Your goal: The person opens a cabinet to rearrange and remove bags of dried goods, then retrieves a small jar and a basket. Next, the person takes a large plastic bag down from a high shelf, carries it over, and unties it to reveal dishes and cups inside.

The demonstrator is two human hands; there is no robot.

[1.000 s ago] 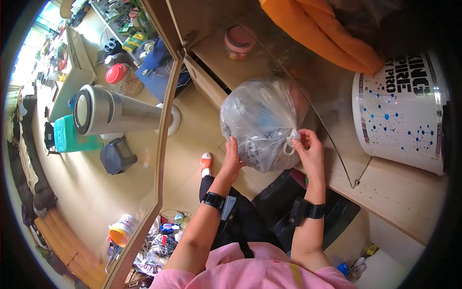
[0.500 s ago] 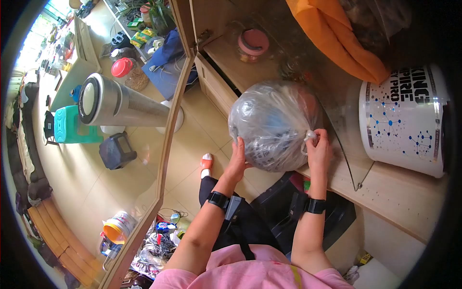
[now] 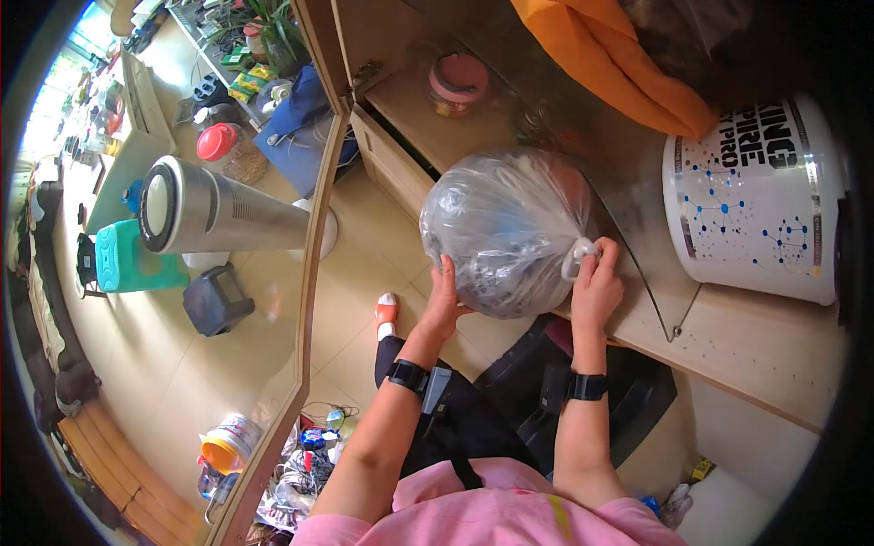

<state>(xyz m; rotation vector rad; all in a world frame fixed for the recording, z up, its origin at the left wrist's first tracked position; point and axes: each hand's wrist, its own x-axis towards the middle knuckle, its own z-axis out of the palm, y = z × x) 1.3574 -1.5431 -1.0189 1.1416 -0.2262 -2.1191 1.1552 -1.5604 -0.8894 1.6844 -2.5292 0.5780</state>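
Note:
A bulging, clear plastic bag (image 3: 496,232) with its neck knotted rests at the front of the cabinet shelf (image 3: 728,355). Bluish and reddish shapes show through its film, too blurred to name. My right hand (image 3: 598,284) pinches the knotted neck on the bag's right side. Against the lower left of the bag, my left hand (image 3: 443,298) presses with its palm, fingers stretched and thumb apart. Right of the bag, a white printed bucket (image 3: 756,209) stands on the shelf. A jar with a pink lid (image 3: 458,80) sits deeper inside.
An orange cloth (image 3: 619,68) hangs over the upper shelf area. The open glass door (image 3: 300,364) stands to my left. Beyond it are a tower-shaped appliance (image 3: 228,209), a teal container (image 3: 137,259) and a dark stool (image 3: 218,300). A black bin-like object (image 3: 628,400) is below the shelf.
My view has shifted slightly, so the cabinet and room sit a little differently in frame. Both hands keep their places on the plastic bag.

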